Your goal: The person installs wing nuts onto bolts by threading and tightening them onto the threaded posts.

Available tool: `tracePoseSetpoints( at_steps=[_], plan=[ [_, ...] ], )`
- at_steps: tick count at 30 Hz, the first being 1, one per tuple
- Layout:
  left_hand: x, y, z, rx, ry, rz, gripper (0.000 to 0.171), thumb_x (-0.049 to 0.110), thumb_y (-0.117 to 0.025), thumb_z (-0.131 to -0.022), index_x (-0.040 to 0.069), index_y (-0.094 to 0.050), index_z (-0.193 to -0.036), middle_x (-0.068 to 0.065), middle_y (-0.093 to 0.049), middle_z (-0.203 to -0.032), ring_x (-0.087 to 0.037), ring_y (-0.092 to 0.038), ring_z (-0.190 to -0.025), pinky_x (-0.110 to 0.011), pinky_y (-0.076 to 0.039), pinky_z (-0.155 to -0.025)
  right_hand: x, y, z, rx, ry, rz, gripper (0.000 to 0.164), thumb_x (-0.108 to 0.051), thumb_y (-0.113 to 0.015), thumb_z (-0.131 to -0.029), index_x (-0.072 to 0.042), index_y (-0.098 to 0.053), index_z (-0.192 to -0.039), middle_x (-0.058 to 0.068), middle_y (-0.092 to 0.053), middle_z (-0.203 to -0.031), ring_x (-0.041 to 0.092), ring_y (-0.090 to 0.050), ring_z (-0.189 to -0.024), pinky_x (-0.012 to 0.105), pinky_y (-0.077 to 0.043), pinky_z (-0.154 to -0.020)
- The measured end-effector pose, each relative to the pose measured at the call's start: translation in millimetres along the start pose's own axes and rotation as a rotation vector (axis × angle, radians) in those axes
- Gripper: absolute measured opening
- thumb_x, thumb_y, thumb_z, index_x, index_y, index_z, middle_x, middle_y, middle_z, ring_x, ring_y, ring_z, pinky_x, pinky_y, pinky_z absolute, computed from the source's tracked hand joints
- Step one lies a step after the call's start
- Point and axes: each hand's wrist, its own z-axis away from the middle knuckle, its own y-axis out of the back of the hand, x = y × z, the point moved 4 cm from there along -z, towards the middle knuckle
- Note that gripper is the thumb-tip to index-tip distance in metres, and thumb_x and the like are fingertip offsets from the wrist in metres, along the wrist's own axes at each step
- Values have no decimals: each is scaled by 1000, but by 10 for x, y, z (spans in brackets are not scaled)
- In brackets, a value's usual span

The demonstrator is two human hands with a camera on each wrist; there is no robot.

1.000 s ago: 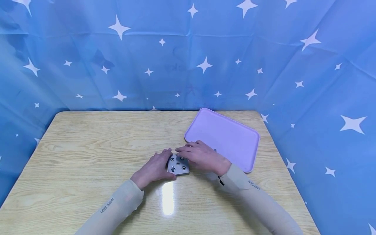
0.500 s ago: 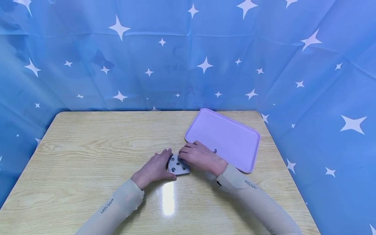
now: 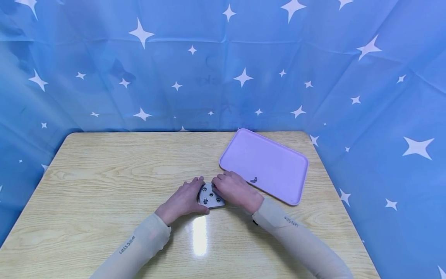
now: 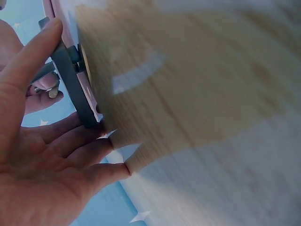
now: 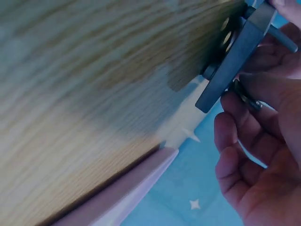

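Note:
A grey metal plate point(image 3: 211, 200) with several holes lies on the wooden table, raised on short feet seen in the right wrist view. One metal pin point(image 3: 205, 200) stands up from it near the left hand. My left hand point(image 3: 184, 199) grips the plate's left side, thumb at the near edge and fingers at the far one. Over the plate's right far corner, my right hand point(image 3: 234, 188) has its fingers curled. Thumb and forefinger there pinch a small shiny bent metal piece point(image 5: 247, 96) against the plate's top; whether it sits in a hole is hidden.
A purple tray point(image 3: 268, 159) lies at an angle behind and right of the right hand. A small dark bent piece point(image 3: 253, 179) rests near its front edge. Blue star-patterned cloth point(image 3: 223, 77) hangs behind the table point(image 3: 122, 166).
My right hand's fingers have curled in at the plate's corner, and its wrist and forearm have shifted left, uncovering the dark piece on the tray. The left hand and plate stay put.

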Motion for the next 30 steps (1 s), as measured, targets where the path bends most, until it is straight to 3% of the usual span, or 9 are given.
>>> tracePoseSetpoints(
  at_steps=[4, 7, 11, 20, 26, 30],
  plan=[
    [-1, 1, 12, -4, 4, 1, 107, 37, -94, -73, -7, -38, -154, -32, -44, -154, -52, -43, -140, -64, -35, -115, 28, 40, 32, -52, -14, -17, 25, -30, -71, -98, -13, -72, -117, 0, -72, -103, 19, -66, -95, 38, -54, -80],
    [-2, 6, 26, -10, 13, 5, 108, 37, -93, -73, -7, -37, -155, -33, -41, -155, -55, -42, -139, -64, -34, -116, 47, 93, 61, -107, 25, -34, 35, -24, -71, -98, -18, -68, -133, -3, -69, -127, 20, -61, -117, 42, -51, -92],
    [-8, 11, 37, -14, 25, 8, 108, 37, -93, -73, -6, -37, -155, -34, -39, -156, -59, -41, -137, -64, -33, -116, 55, 131, 100, -182, 107, -47, 41, -13, -72, -97, -22, -66, -137, -7, -63, -141, 17, -55, -128, 42, -50, -98],
    [-9, 4, 27, -16, 24, 11, 107, 37, -93, -74, -5, -37, -155, -31, -41, -156, -54, -41, -141, -63, -32, -117, 60, 110, 126, -225, 159, -9, 44, -9, -74, -95, -23, -68, -135, -9, -62, -142, 15, -55, -128, 39, -50, -97],
    [-1, 0, 21, -18, 20, 4, 106, 37, -93, -74, -5, -38, -155, -31, -41, -156, -53, -42, -141, -63, -32, -117, 62, 116, 130, -194, 163, 1, 43, -7, -74, -93, -22, -68, -133, -9, -64, -138, 15, -56, -127, 37, -50, -96],
    [1, 2, 18, -20, 20, -1, 105, 37, -93, -74, -4, -39, -154, -30, -42, -156, -55, -42, -140, -63, -32, -117, 62, 121, 112, -153, 140, 14, 32, -12, -72, -97, -22, -71, -127, -8, -68, -129, 15, -59, -120, 35, -50, -93]
  ],
)
